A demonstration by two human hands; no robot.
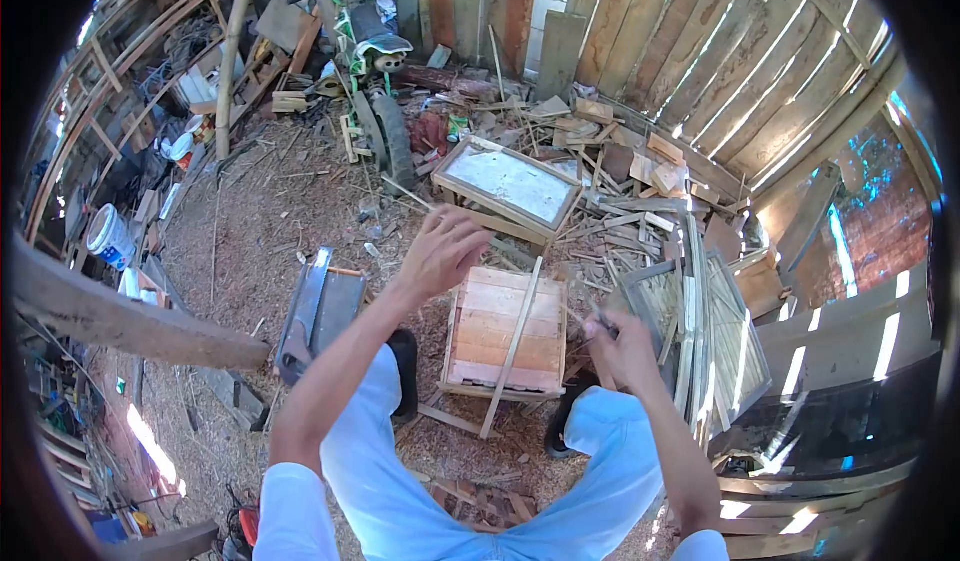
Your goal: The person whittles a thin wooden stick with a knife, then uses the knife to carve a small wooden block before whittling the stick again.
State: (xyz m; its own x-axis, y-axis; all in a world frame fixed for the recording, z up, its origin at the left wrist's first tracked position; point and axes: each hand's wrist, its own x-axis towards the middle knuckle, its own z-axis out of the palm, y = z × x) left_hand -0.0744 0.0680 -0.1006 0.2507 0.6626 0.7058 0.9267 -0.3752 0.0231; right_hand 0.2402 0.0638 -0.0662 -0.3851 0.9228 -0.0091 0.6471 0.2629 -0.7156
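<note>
Narrow pale wooden strip overhangs the slatted wooden box at its near edge; best steadied. Left fingers curl, grip unclear; my right fingers pinch something dark.

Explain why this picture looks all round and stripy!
In the head view, black corners and bowed edges suggest a wide lens; in the head view, daylight glares through gaps in the plank wall, and bright stripes cross the boards at right; in the head view, the right hand looks slightly soft.
</note>
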